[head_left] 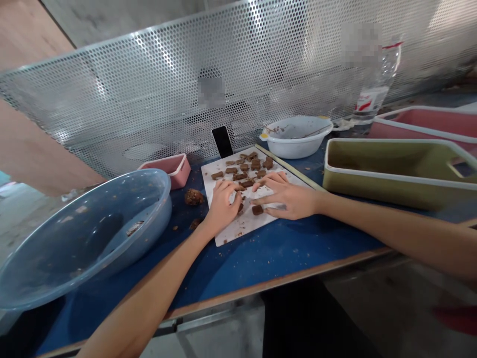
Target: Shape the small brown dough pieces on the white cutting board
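A white board (227,233) lies on the blue tabletop, with several small brown dough-like pieces (244,167) set out on its far half. My left hand (223,201) rests over the board's left side. Its fingers are bent and its thumb stands apart from them, beside a brown piece (240,208) partly hidden by the hand. My right hand (285,196) reaches in from the right with fingers spread, palm down. Below its fingertips sits a short brown block (257,210). Between both hands' fingertips lies a longer brown strip (246,184); whether either hand touches it is unclear.
A large blue basin (149,233) stands left, before a small pink bin (181,171). Dark brown lumps (194,197) lie beside the board. A phone (222,141) leans on the perforated metal screen (167,99). A white basin (298,146), green bin (376,186) and bottle (372,102) stand right.
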`<state>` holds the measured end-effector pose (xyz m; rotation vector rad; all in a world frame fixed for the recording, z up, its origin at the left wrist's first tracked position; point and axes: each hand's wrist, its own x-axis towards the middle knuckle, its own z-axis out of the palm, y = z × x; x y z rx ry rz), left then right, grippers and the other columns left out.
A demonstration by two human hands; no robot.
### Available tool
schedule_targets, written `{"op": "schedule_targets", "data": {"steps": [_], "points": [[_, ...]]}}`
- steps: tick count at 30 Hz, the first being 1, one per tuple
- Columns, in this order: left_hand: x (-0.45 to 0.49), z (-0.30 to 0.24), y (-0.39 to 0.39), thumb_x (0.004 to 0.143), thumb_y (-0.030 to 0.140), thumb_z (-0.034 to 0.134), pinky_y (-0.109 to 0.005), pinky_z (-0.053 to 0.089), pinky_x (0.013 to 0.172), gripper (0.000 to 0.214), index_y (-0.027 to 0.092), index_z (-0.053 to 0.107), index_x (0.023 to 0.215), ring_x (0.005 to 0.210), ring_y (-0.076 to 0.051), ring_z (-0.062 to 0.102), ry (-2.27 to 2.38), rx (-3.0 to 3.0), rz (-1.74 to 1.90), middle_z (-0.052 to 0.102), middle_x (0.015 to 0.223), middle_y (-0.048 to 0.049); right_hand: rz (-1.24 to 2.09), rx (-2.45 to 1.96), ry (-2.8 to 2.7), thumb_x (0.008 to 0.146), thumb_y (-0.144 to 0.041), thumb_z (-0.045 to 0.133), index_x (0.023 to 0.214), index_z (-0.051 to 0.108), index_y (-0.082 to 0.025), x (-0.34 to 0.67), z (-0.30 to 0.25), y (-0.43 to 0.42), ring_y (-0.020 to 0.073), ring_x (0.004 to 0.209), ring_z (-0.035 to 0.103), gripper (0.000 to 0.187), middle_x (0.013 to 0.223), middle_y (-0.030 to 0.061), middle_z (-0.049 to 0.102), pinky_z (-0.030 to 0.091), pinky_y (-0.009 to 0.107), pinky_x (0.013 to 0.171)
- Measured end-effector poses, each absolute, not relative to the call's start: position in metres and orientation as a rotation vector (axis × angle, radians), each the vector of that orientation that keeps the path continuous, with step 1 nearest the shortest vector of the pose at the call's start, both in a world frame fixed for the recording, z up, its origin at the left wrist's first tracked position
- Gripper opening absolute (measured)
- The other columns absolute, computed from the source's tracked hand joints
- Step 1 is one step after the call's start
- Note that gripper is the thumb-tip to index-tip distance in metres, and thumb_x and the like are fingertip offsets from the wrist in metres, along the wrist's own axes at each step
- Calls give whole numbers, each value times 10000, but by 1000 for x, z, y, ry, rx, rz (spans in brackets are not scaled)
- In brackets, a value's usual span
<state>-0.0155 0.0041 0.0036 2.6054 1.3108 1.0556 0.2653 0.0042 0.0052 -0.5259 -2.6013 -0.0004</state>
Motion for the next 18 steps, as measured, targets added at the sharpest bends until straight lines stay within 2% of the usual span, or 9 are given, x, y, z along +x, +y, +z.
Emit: {"op": "schedule_targets", "data": {"steps": [10, 15, 18], "points": [[-16, 1, 4, 1065, 223, 551, -481, 519, 1054, 187, 214, 737, 1056, 1108, -286, 628, 1299, 2597, 1051, 736, 1076, -76, 39, -564, -2722, 1074, -323, 618, 1294, 832, -312, 259, 4, 0, 394, 1478, 429, 307, 1524, 142, 536, 383, 700, 1222], [-18, 0, 6, 1066, 229, 562, -471, 522, 1030, 171, 214, 731, 1046, 1106, -291, 618, 1283, 2618, 1062, 733, 1077, -79, -92, -535, -2656, 1097, -348, 597, 1405, 788, -332, 263, 7, 0, 386, 1414, 468, 363, 1517, 149, 558, 422, 658, 1153], [-18, -1, 6, 1064, 229, 560, -475, 524, 1023, 174, 213, 733, 1045, 1098, -294, 620, 1282, 2612, 1063, 731, 1069, -80, -124, -466, -2664, 1099, -354, 604, 1372, 807, -354, 266, 6, 5, 374, 1381, 478, 340, 1512, 133, 574, 432, 626, 1133]]}}
